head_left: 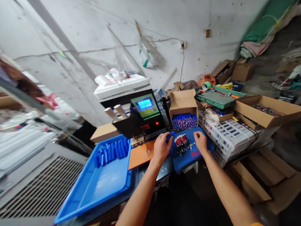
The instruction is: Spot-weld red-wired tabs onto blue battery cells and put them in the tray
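Note:
My left hand (161,145) is closed, its thumb and fingers pinching a small blue cylinder (171,135) just in front of the machine. My right hand (200,140) is curled shut above the right side of a blue stool top (181,161); what it holds, if anything, is hidden. Between the two hands lies a heap of short red and black wire leads (182,143) with white ends. Behind them, an open cardboard box (183,110) is packed with blue cylinders (184,121).
A black machine with a lit display (145,104) stands behind an orange board (141,156). On the left, a blue tray (91,194) holds a row of blue cylinders (113,152). A white crate (222,138), a green toolbox (217,99) and cardboard boxes (270,110) crowd the right.

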### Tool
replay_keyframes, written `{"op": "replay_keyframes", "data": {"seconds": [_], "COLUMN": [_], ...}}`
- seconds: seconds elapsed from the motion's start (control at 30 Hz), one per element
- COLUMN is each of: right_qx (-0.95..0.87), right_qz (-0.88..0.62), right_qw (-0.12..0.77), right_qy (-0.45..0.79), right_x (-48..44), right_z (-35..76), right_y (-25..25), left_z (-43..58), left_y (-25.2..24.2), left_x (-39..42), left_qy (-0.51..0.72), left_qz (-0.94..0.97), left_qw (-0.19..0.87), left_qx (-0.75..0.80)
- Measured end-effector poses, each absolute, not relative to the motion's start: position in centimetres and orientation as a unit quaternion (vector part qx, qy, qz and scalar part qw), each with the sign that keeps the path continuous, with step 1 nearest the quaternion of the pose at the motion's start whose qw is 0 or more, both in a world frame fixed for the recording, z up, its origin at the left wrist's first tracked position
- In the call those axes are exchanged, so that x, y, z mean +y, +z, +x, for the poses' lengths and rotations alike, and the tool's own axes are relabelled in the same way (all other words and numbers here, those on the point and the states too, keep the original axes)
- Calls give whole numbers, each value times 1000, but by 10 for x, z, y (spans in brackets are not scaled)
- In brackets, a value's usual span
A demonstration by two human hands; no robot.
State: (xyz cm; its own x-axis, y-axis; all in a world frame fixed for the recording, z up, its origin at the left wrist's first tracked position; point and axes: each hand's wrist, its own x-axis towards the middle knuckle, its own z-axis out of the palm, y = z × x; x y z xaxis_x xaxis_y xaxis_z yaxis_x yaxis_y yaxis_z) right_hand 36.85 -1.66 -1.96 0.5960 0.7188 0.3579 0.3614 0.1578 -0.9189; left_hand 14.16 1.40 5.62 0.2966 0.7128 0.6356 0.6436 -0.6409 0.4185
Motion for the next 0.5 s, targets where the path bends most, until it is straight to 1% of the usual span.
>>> {"op": "replay_keyframes", "data": {"seconds": [0.13, 0.27, 0.5], "right_qx": [-428, -426, -418], "right_qz": [-638, -642, -625], "right_qw": [620, 613, 631], "right_qy": [159, 175, 191], "right_x": [-21, -18, -17], "right_z": [383, 383, 387], "right_y": [-33, -34, -31], "left_z": [212, 274, 331], "left_y": [66, 66, 61], "left_x": [43, 76, 119], "left_qy": [370, 349, 274], "left_qz": [848, 871, 891], "left_qw": [1, -25, -53], "left_qx": [378, 346, 358]}}
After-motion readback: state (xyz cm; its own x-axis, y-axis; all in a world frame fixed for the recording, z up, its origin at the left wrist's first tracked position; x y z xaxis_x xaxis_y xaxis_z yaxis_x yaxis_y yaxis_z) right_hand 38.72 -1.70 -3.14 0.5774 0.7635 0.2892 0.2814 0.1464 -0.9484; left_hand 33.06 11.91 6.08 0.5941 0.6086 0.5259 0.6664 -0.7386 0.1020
